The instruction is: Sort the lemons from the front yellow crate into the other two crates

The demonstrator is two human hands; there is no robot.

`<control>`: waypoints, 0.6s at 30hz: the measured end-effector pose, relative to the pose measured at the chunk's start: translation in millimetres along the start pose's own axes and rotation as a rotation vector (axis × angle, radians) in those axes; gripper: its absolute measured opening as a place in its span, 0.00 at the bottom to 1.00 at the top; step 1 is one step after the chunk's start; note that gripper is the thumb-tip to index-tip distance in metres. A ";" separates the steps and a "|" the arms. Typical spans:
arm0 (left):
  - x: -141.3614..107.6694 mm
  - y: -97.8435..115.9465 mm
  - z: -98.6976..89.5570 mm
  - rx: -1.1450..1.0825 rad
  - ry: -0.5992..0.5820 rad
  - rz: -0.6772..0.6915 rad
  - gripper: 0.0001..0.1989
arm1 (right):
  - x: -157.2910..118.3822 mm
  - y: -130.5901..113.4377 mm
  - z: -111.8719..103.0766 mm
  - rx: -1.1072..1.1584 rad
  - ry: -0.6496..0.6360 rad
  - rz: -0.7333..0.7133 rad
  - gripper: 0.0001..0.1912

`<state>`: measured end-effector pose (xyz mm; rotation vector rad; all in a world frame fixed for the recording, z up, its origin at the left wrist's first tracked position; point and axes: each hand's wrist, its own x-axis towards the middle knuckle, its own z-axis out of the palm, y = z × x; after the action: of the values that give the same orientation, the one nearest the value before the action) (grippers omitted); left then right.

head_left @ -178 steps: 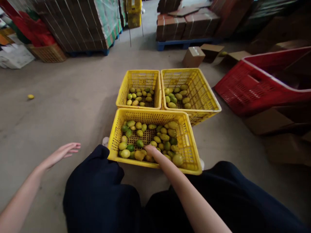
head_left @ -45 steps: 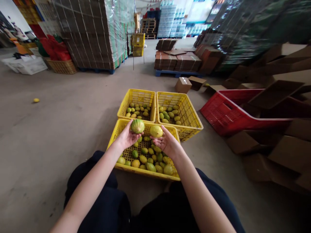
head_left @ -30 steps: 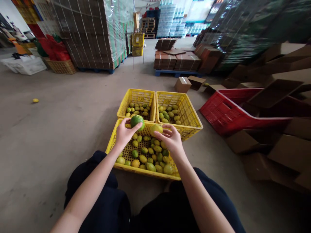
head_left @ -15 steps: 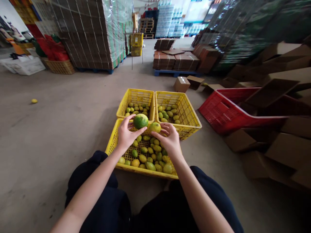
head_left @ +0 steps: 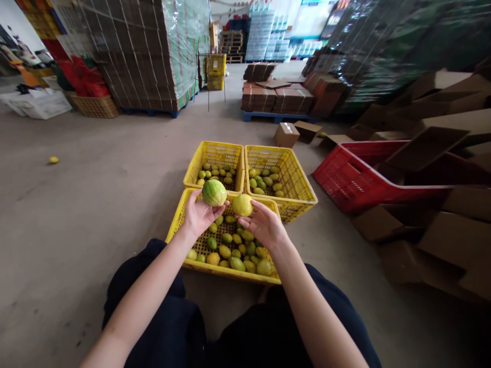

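Observation:
My left hand (head_left: pixel 200 214) holds a large green lemon (head_left: pixel 214 193), which rests on its fingers above the front yellow crate (head_left: pixel 176 220). Just to the right, my right hand (head_left: pixel 264 223) has its fingers round a smaller yellow lemon (head_left: pixel 243 205). The two fruits are side by side with a small gap between them. Beneath my hands the front crate contains several green and yellow lemons (head_left: pixel 237 263). Behind it stand two more yellow crates, the back left one (head_left: pixel 185 179) and the back right one (head_left: pixel 307 189), each with several lemons inside.
A red crate (head_left: pixel 345 186) with cardboard in it stands at the right, among open cardboard boxes (head_left: pixel 452 232). One yellow lemon (head_left: pixel 54 160) lies on the floor at the left. Flattened cartons (head_left: pixel 293 97) sit on a blue pallet (head_left: pixel 264 116) further back.
Both fruits have been turned in my fingers. The green one has shifted slightly left, and the yellow one shows a different side. My hands are now more palm-up beneath them.

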<state>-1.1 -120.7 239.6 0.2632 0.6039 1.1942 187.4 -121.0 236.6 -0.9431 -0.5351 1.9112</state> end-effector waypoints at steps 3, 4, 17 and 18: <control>-3.7 -0.7 4.0 -0.049 -0.035 0.000 0.23 | 2.5 2.2 -1.7 -0.025 0.019 -0.095 0.08; -3.9 -1.5 4.7 -0.060 -0.031 -0.007 0.23 | 3.4 3.4 -2.0 -0.042 0.033 -0.144 0.08; 2.8 -29.0 -0.5 -0.047 -0.014 -0.035 0.22 | 10.5 27.4 -0.2 -0.572 0.247 -0.610 0.26; 1.8 -31.1 0.7 -0.028 -0.035 -0.023 0.21 | 11.0 29.5 0.4 -0.605 0.251 -0.612 0.27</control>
<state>24.2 -130.2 224.2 0.2526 0.5584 1.1730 167.9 -125.9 212.3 -1.1991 -1.1348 1.0724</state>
